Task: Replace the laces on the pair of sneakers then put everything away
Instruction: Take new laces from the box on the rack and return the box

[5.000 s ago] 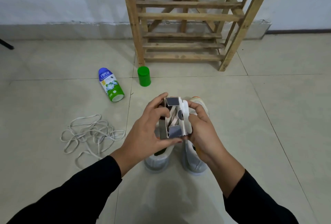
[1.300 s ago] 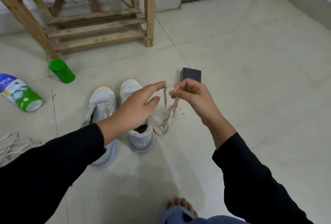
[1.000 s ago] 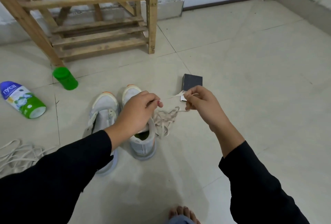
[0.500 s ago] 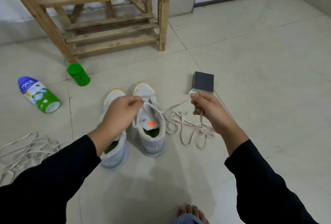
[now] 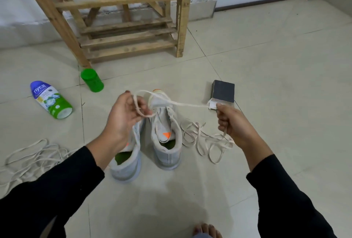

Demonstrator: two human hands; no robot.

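Two pale grey sneakers stand side by side on the tiled floor, the left sneaker (image 5: 126,163) partly behind my left wrist, the right sneaker (image 5: 166,136) with an orange tongue tab. A new cream lace (image 5: 187,104) stretches above them between my hands. My left hand (image 5: 125,116) holds a loop of it near one end. My right hand (image 5: 231,123) pinches it farther along, and the slack lies in coils (image 5: 202,138) on the floor to the right of the shoes. The old laces (image 5: 32,154) lie in a heap at far left.
A small dark box (image 5: 223,91) lies open on the floor behind my right hand. A green cap (image 5: 92,80) and a blue-and-green bottle (image 5: 51,99) on its side lie to the left. A wooden rack (image 5: 122,15) stands against the wall. My bare toes (image 5: 206,230) show at the bottom.
My hands have spread apart and pulled the new lace taut between them above the shoes. The camera has tilted slightly, bringing the rack closer to centre.
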